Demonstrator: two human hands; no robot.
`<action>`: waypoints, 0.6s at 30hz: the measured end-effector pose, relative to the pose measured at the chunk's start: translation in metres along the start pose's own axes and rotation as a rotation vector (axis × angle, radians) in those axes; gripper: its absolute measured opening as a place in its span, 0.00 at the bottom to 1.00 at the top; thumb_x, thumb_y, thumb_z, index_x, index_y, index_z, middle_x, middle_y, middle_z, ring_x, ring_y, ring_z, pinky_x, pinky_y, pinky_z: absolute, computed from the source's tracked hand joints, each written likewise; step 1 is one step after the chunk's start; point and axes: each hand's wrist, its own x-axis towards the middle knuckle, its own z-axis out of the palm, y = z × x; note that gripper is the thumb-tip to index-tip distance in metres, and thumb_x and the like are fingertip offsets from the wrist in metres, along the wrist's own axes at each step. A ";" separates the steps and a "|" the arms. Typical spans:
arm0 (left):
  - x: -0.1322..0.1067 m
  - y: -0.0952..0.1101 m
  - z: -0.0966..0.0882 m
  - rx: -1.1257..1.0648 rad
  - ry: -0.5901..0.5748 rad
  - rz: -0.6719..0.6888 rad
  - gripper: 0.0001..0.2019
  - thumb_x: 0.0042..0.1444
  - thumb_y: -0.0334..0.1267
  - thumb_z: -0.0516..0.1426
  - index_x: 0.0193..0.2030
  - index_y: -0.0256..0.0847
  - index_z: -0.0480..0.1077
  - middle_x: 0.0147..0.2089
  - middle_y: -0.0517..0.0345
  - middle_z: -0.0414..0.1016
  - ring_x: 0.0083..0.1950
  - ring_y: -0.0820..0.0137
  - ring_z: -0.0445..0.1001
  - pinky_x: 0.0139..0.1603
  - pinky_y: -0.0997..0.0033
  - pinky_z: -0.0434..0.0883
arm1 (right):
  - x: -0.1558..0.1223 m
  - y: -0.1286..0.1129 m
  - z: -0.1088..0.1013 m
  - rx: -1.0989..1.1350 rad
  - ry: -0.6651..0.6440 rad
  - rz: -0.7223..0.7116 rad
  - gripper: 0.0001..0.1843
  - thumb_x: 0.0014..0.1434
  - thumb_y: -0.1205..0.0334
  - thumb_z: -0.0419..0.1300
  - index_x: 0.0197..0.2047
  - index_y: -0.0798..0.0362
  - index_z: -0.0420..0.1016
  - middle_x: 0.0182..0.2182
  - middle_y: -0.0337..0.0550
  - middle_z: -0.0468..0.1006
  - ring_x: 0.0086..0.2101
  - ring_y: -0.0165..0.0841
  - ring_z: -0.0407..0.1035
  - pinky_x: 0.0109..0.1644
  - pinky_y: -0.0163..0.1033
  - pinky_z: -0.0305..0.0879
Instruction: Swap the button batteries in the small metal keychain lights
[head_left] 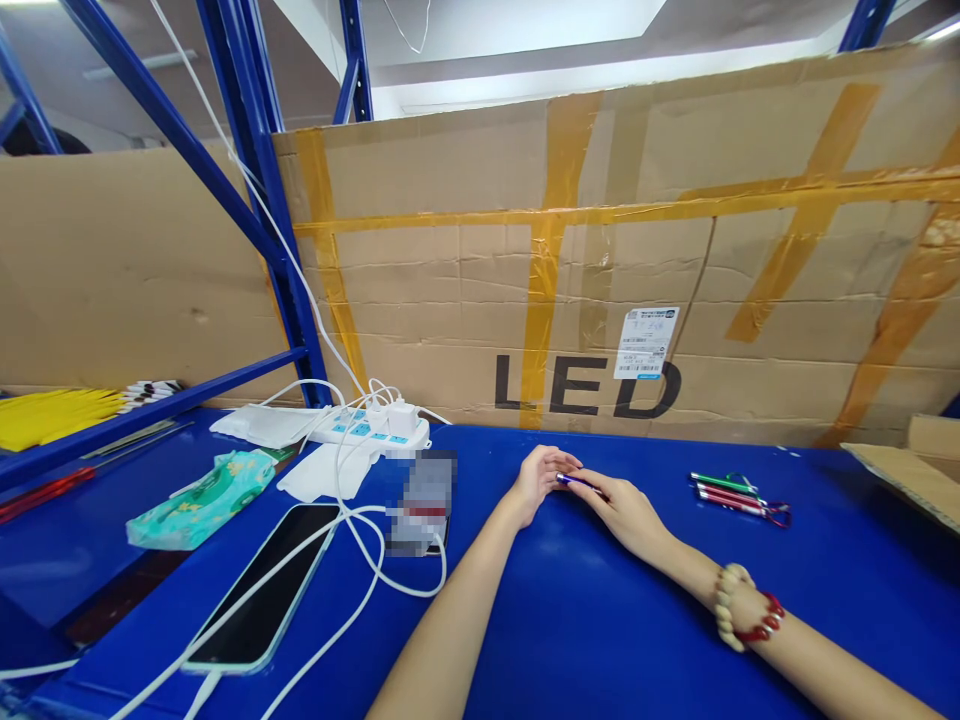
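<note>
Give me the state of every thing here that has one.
Purple pen-like item: held in right hand
Left hand: curled near that item, contact unclear
Green and red tubes: lying side by side
Phone: screen dark, cable at lower end
Blurred device: cord at lower edge
Power strip: plugs inserted
LED cardboard: taped
Right-edge carton: flap open

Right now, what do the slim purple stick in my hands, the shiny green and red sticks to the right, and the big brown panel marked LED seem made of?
Slim purple stick: perhaps glossy metal or plastic; too small to tell. Green stick and red sticks: probably polished, coated metal, from bright highlights. Brown panel: matte cardboard, from its creases.
</note>
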 end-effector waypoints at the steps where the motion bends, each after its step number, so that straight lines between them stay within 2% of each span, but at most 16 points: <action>1: 0.000 0.000 0.000 0.001 -0.001 -0.003 0.16 0.46 0.43 0.48 0.26 0.33 0.72 0.29 0.51 0.72 0.34 0.67 0.67 0.36 0.73 0.61 | 0.000 0.000 0.000 0.010 0.001 -0.009 0.20 0.61 0.48 0.44 0.47 0.43 0.72 0.42 0.38 0.78 0.40 0.38 0.72 0.42 0.40 0.65; 11: 0.000 0.001 0.001 0.010 0.003 -0.010 0.16 0.45 0.43 0.48 0.26 0.34 0.72 0.30 0.53 0.72 0.33 0.69 0.67 0.35 0.75 0.60 | -0.001 -0.003 -0.001 0.007 -0.018 -0.015 0.21 0.59 0.46 0.47 0.45 0.46 0.73 0.33 0.38 0.80 0.29 0.36 0.72 0.33 0.38 0.65; 18: -0.001 0.002 0.001 0.014 -0.007 -0.009 0.16 0.46 0.43 0.48 0.27 0.34 0.72 0.33 0.52 0.72 0.35 0.68 0.67 0.35 0.74 0.60 | 0.000 -0.001 0.000 0.023 -0.021 -0.056 0.19 0.61 0.49 0.46 0.48 0.43 0.72 0.46 0.39 0.76 0.45 0.40 0.69 0.46 0.43 0.64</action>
